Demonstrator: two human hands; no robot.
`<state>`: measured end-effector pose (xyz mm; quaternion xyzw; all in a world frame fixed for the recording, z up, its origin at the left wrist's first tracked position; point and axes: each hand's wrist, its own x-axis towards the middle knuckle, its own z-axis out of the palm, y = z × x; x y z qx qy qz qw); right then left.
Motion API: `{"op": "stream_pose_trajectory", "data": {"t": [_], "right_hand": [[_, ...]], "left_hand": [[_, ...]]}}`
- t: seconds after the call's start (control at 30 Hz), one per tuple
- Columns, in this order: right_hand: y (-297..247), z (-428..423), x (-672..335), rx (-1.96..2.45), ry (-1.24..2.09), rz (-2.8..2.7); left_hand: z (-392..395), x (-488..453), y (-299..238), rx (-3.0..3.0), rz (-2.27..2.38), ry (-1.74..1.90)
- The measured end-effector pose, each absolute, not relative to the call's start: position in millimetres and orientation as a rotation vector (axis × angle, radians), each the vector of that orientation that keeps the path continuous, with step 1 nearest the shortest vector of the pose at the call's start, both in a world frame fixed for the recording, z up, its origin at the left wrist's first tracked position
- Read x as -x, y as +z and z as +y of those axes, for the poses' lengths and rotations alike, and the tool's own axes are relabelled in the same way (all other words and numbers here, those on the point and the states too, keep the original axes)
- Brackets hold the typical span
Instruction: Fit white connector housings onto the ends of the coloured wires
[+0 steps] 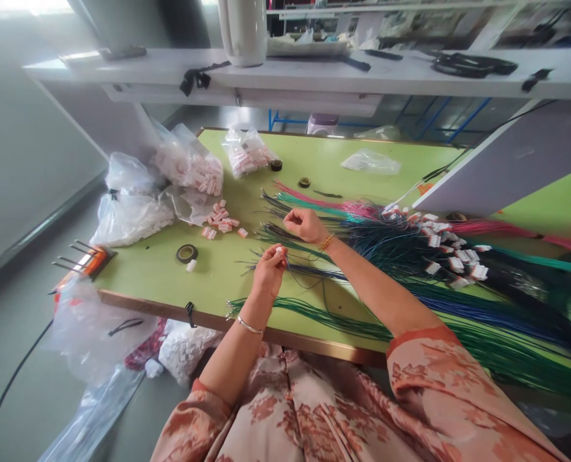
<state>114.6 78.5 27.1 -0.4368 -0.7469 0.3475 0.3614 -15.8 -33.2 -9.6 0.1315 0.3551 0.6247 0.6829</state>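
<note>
My left hand point(269, 271) is pinched shut on a small white connector point(279, 251), with thin dark wires trailing from it over the green table point(160, 269). My right hand point(305, 224) is curled shut just beyond it, its fingers pinching a thin wire among the bundles. Bundles of green, blue, black and pink wires point(410, 256) lie across the table to the right, several ending in white connectors point(451, 247). Loose pink-and-white connectors point(221, 221) lie to the left of my hands.
Plastic bags of connectors point(189, 167) sit at the far left of the table, another bag point(247, 151) behind. A tape roll point(187, 253) lies near the front edge. An orange tool point(86, 260) rests on the left corner. A white shelf point(314, 74) hangs overhead.
</note>
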Motion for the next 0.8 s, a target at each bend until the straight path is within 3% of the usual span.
{"op": "stream_pose_trajectory", "data": {"t": [0.23, 0.8], "right_hand": [[22.3, 31.4, -130.8, 0.992, 1.002, -1.943], [16.4, 16.0, -131.3, 0.903, 0.679, -2.130]], "left_hand": [[-30.3, 15.4, -7.5, -0.202, 0.820, 1.383], [-27.4, 14.4, -12.9, -0.234, 0.819, 1.386]]}}
